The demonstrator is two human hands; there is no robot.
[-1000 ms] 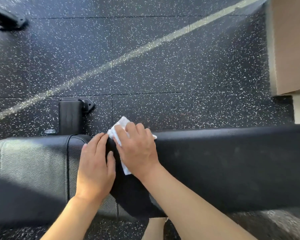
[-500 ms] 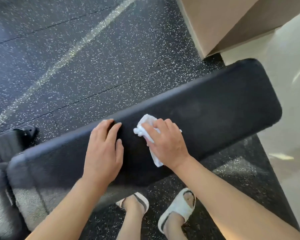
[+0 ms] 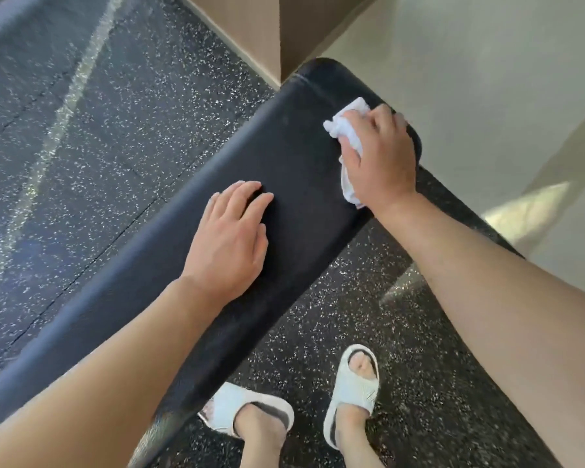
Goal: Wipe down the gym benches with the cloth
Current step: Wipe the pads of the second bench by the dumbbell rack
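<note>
A long black padded gym bench (image 3: pixel 294 157) runs diagonally from lower left to upper right. Near its rounded far end, my right hand (image 3: pixel 377 160) presses a crumpled white cloth (image 3: pixel 345 126) onto the pad, fingers curled over it. The cloth sticks out above my fingers and beside my wrist. My left hand (image 3: pixel 228 238) rests flat on the middle of the pad with its fingers spread and holds nothing.
Speckled black rubber flooring (image 3: pixel 92 136) with a pale line lies beyond the bench. A tan box or wall base (image 3: pixel 250 32) and a pale wall (image 3: pixel 487 79) stand by the bench's far end. My feet in white slides (image 3: pixel 352 390) stand on the near side.
My right hand has slid the cloth along the pad to the far end of the bench. My left hand has followed along the pad. The view has swung toward the bench's end.
</note>
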